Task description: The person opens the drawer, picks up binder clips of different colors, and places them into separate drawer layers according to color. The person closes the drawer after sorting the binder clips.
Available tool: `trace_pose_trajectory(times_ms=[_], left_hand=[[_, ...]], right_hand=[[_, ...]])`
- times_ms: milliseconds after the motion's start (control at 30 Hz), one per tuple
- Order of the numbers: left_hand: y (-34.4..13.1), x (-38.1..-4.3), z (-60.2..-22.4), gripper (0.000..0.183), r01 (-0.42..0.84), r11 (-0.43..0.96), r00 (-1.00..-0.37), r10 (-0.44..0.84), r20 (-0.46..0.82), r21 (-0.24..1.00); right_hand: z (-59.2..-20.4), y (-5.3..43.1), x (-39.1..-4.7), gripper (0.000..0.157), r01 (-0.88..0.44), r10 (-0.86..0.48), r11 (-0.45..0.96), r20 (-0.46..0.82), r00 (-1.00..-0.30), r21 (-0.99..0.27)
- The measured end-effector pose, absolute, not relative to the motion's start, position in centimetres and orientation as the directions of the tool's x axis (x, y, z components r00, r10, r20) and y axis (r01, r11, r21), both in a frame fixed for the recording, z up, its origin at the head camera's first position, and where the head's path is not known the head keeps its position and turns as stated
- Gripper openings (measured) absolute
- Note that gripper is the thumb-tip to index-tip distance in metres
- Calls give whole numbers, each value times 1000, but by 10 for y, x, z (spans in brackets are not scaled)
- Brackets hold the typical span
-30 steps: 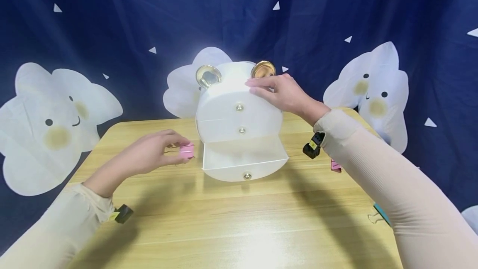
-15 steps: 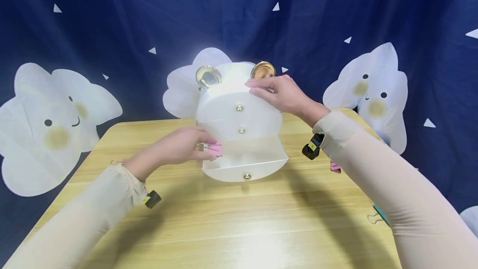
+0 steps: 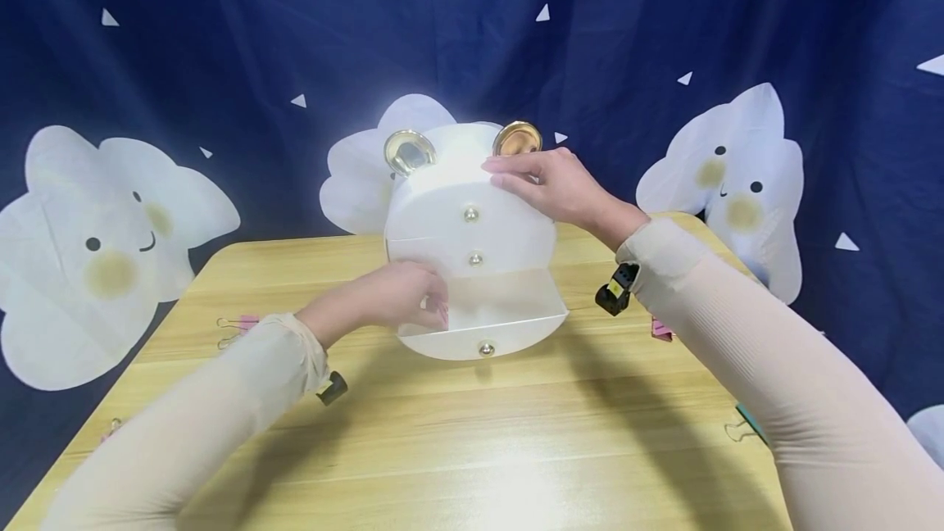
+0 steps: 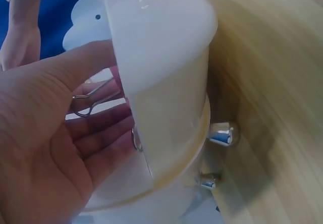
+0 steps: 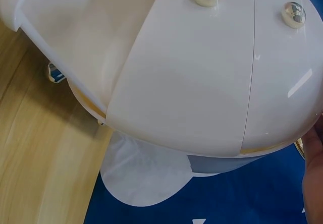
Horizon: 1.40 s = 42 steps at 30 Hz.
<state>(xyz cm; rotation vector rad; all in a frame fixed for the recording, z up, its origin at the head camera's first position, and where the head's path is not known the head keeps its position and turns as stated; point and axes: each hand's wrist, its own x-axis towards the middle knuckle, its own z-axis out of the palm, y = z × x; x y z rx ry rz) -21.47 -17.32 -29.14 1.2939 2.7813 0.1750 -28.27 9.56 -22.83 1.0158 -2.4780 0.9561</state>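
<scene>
A white rounded drawer box [image 3: 431, 224] with gold ears and gold knobs stands on the table, its bottom drawer [image 3: 509, 297] pulled out. My left hand [image 3: 394, 295] reaches over the drawer's left side and pinches a pink binder clip [image 4: 118, 78]. In the left wrist view the clip's wire handles show between the fingers, while most of its body is hidden behind the drawer's side. My right hand [image 3: 564, 187] rests on top of the box beside the right gold ear [image 3: 519, 138]; only its edge shows in the right wrist view.
On the wooden table [image 3: 472, 433], pink binder clips lie at the left, one [image 3: 247, 322] beyond my left forearm. A pink clip [image 3: 661, 329] and a teal binder clip [image 3: 752, 423] lie at the right, partly behind my right sleeve. A blue curtain [image 3: 487, 31] hangs behind.
My left hand has moved right with the pink binder clip, from beside the box to the open drawer. Clips at the left have come into view. My right hand has stayed on the box.
</scene>
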Motion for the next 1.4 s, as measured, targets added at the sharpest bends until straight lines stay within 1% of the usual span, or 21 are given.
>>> trace_pose_trajectory(times_ms=[133, 300, 367, 433, 567, 667, 833, 900, 1067, 1200, 1400], left_hand=[[-165, -214, -295, 13, 732, 676, -673, 737, -68, 85], [-159, -213, -302, 14, 747, 663, -656, 748, -97, 55], [-159, -214, -303, 17, 752, 656, -651, 755, -84, 63], [-161, -214, -304, 23, 747, 660, -658, 751, -60, 75], [-172, -213, -298, 35, 714, 687, -690, 723, -29, 135], [-185, -210, -291, 37, 689, 701, -713, 701, -3, 186], [-217, -204, -284, 34, 660, 711, -740, 670, 50, 241], [-231, -201, -282, 35, 630, 732, -766, 641, 52, 257], [-265, -190, -274, 43, 523, 813, -847, 528, 54, 258], [-293, -180, -268, 47, 441, 861, -895, 442, 53, 253], [-332, -172, -269, 50, 365, 893, -929, 367, 46, 262]], right_hand=[[-228, 95, -282, 31, -704, -508, 531, 487, -710, -472], [-228, 95, -282, 31, -705, -509, 533, 488, -709, -467], [-228, 95, -283, 31, -707, -511, 534, 489, -707, -464], [-228, 95, -283, 31, -707, -511, 535, 489, -707, -462], [-228, 95, -282, 31, -708, -513, 532, 489, -706, -464], [-227, 96, -283, 32, -707, -511, 531, 488, -707, -468], [-227, 96, -283, 32, -698, -507, 529, 480, -716, -482], [-227, 96, -282, 32, -695, -506, 526, 476, -719, -490], [-227, 96, -283, 32, -692, -505, 522, 473, -722, -498], [-227, 95, -282, 32, -693, -506, 518, 474, -721, -501], [-228, 95, -282, 31, -698, -504, 521, 482, -716, -491]])
